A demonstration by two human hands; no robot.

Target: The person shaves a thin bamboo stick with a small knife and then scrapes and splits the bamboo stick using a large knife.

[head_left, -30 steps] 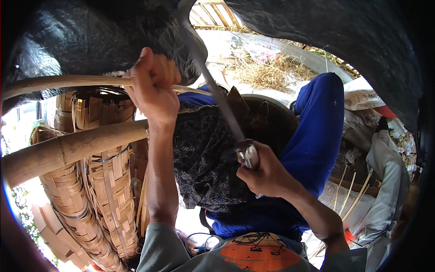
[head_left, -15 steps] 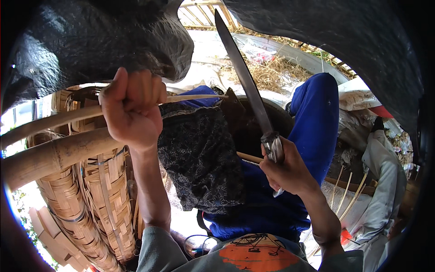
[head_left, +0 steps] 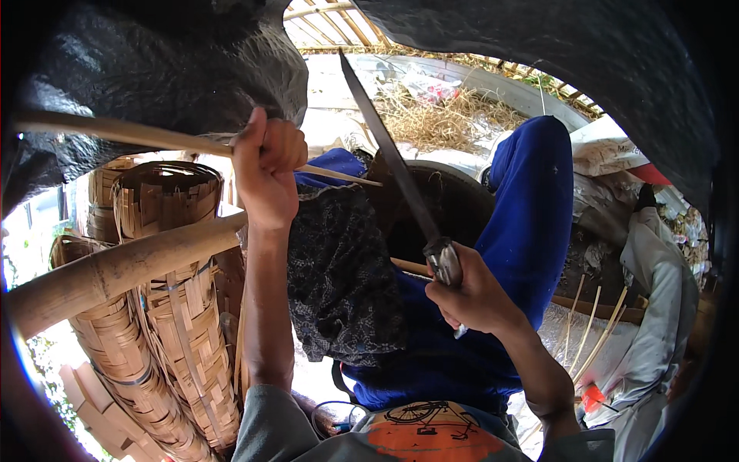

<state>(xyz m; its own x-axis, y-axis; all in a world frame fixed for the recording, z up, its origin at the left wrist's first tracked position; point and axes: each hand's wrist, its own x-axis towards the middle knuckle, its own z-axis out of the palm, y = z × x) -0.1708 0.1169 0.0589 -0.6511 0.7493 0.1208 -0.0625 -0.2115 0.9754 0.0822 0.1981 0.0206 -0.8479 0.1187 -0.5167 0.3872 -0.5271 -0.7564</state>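
My left hand (head_left: 267,169) is a fist around a long bamboo strip (head_left: 165,138), which runs out to the left edge and ends in a thin tip a little right of the fist. In my right hand (head_left: 476,291) is the handle of a machete (head_left: 392,154), its long dark blade angled up and to the left. The blade and the strip's tip look close together but apart. A dark patterned cloth (head_left: 342,277) lies over my lap, below the strip's tip.
A thick bamboo pole (head_left: 127,269) crosses on the left, above tall woven bamboo baskets (head_left: 188,331). Black plastic sheeting (head_left: 177,61) hangs overhead. A dark round vessel (head_left: 450,196) lies between my legs, with dry straw (head_left: 446,115) beyond. Thin sticks (head_left: 596,327) stand at the right.
My left hand has moved right, and the strip's left part has swung up clear of the pole. The machete has shifted slightly left and down with my right hand.
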